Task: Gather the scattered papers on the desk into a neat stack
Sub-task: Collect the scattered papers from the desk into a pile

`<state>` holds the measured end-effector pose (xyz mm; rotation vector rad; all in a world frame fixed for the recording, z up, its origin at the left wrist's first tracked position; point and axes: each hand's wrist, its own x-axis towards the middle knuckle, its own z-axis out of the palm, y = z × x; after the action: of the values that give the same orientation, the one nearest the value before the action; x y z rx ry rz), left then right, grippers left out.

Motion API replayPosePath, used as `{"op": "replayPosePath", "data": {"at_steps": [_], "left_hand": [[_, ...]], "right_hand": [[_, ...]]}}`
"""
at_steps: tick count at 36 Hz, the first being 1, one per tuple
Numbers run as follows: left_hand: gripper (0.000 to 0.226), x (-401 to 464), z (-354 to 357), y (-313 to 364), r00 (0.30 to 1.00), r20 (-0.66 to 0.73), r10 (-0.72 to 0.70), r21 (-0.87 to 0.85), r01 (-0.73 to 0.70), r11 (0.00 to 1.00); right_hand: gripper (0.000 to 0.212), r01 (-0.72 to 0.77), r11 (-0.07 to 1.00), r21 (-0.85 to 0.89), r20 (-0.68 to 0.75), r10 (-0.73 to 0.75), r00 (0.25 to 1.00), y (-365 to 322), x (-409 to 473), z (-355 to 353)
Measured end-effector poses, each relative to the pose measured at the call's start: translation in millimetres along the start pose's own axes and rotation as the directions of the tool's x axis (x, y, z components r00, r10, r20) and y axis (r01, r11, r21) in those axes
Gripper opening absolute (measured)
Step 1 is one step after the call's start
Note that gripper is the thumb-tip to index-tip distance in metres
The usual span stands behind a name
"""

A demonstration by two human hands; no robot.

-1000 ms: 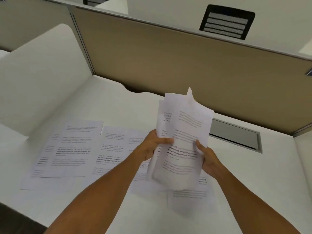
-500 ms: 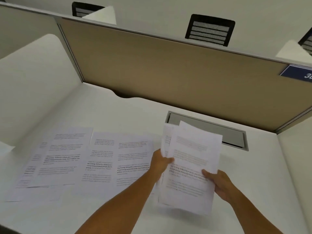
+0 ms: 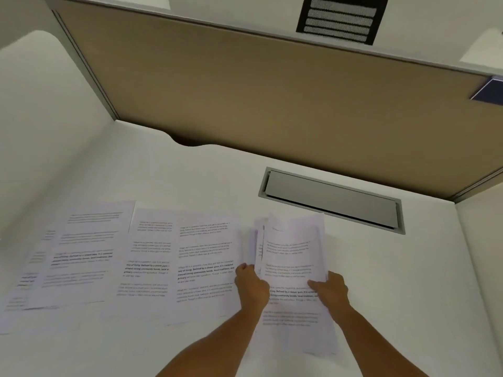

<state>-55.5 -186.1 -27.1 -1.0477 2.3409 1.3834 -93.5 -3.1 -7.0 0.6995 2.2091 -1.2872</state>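
Head view of a desk (image 3: 408,268) in a partitioned carrel. The step in hand appears to be squaring up a partial bundle of papers (image 3: 292,257), held toward the right side of the desk, just in front of the grey cable hatch (image 3: 330,201) set near the back edge. The bundle is uneven: sheet edges stand offset along its left and far ends, and its near end droops to or just above the desk surface (contact cannot be told).

The left hand (image 3: 251,289) grips the bundle's left edge, fingers curled round it with the thumb on top. The right hand (image 3: 330,291) grasps the right edge, thumb laid across the printed face and fingers tucked beneath. Neither hand is relaxed or free.

Loose sheets (image 3: 152,257) lie flat and overlapping from the middle of the desk out to its left edge, so the gathering is judged part done. The next move probably calls for aligning the held edges, then freeing one hand to sweep in the nearest sheet beside the left hand without scattering the bundle.
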Motion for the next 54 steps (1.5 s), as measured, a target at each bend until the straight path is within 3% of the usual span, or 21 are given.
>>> {"op": "replayPosePath", "data": {"at_steps": [3, 8, 15, 22, 25, 27, 31, 39, 44, 54], "left_hand": [[0.044, 4.9, 0.9, 0.9, 1.0, 0.013, 0.007, 0.03, -0.007, 1.0], [0.046, 7.7, 0.6, 4.9, 0.999, 0.052, -0.001, 0.051, -0.002, 0.999], [0.046, 15.3, 0.9, 5.8, 0.998, 0.068, -0.007, 0.015, 0.006, 1.0], [0.035, 13.2, -8.1, 9.1, 0.979, 0.196, -0.05, -0.055, 0.062, 0.997], [0.036, 4.8, -17.5, 7.7, 0.975, 0.215, -0.062, -0.056, 0.076, 0.996], [0.038, 1.9, -19.3, 7.6, 0.964, 0.265, -0.02, -0.15, 0.062, 0.987], [0.045, -7.4, -21.0, 2.1, 0.952, 0.307, 0.022, -0.208, 0.045, 0.977], [0.073, -25.4, -42.5, 0.8, 0.949, 0.308, -0.068, -0.203, 0.135, 0.97], [0.036, -27.8, -66.5, -10.3, 0.964, 0.261, -0.049, -0.189, 0.1, 0.977], [0.031, -17.5, -135.6, -19.6, 0.999, 0.039, -0.027, -0.422, 0.041, 0.906]], "right_hand": [[0.014, 0.011, 0.995, -0.104, -0.091, -0.021, 0.996, -3.1, 3.0, 7.2], [0.018, 0.01, 0.99, -0.14, -0.091, -0.022, 0.996, -6.0, 5.9, 10.3], [0.02, 0.006, 0.999, 0.037, -0.013, -0.006, 1.0, -1.0, 6.0, 7.0], [0.047, -0.138, 0.961, 0.24, -0.012, 0.146, 0.989, 9.5, 4.4, 0.1], [0.038, -0.152, 0.941, 0.303, 0.006, 0.157, 0.988, 10.6, -10.9, -2.8], [0.03, -0.153, 0.935, 0.321, 0.042, 0.147, 0.988, 11.4, -14.0, -4.5], [0.023, -0.119, 0.955, 0.272, 0.034, 0.114, 0.993, 19.0, -19.3, -4.3], [0.024, -0.009, 0.979, 0.203, 0.045, 0.0, 0.999, 18.9, -44.7, 8.0], [0.025, 0.056, 0.967, 0.248, 0.068, -0.075, 0.995, 5.6, -64.5, 22.1], [0.025, 0.136, 0.944, 0.301, 0.158, -0.19, 0.969, -43.8, -80.6, 52.7]]}}
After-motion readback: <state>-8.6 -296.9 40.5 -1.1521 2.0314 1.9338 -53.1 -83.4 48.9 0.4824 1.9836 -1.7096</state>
